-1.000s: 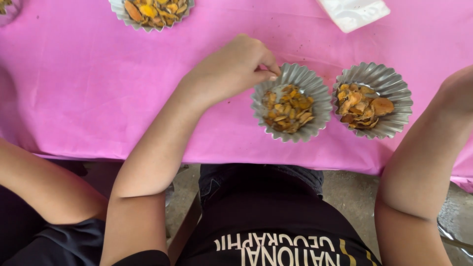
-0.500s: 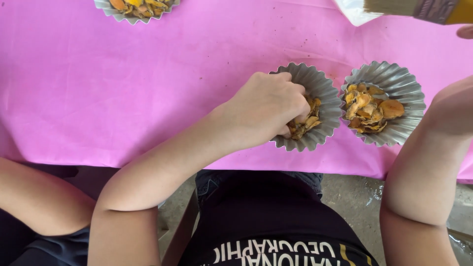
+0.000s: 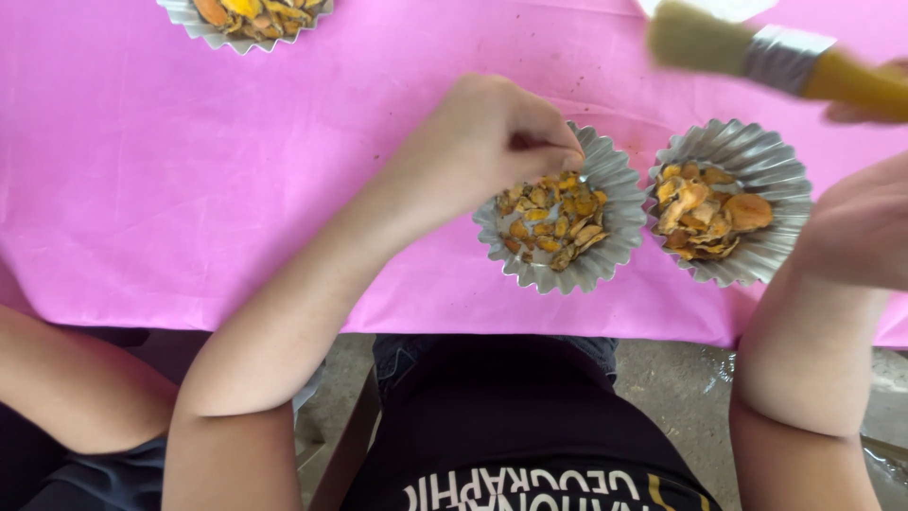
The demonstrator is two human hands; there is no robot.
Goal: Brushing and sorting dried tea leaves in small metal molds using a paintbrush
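Far to the left of the left hand [image 3: 487,142], a bare arm of another person [image 3: 66,388] rests below the edge of the counter [image 3: 189,189], which is covered by a smooth, bright pink plastic sheet. Up and to the left of that hand, at the far edge of the view, sits a fluted silver foil cup of orange and yellow dried slices [image 3: 241,14], cut off by the frame.

The left hand reaches forward from a bent elbow, the forearm crossing the counter's near edge, knuckles up, the fingers curled together in a pinch over the far rim of a second fluted silver foil cup [image 3: 560,210]; whether anything is between the fingertips cannot be told. This cup lies right under and just beside the fingertips and holds small, wrinkled, orange-brown dried slices [image 3: 553,218].

Just to the right of it, nearly touching, stands a third fluted silver foil cup [image 3: 730,201] with larger dried orange pieces. Above that cup a blurred paintbrush with pale bristles, a metal ferrule and a yellow handle [image 3: 776,59] hangs over the counter, held at the frame's right edge by fingers barely in view.

The right hand [image 3: 856,232] is raised just right of the third cup, blurred, wrist bent; its grip cannot be told.
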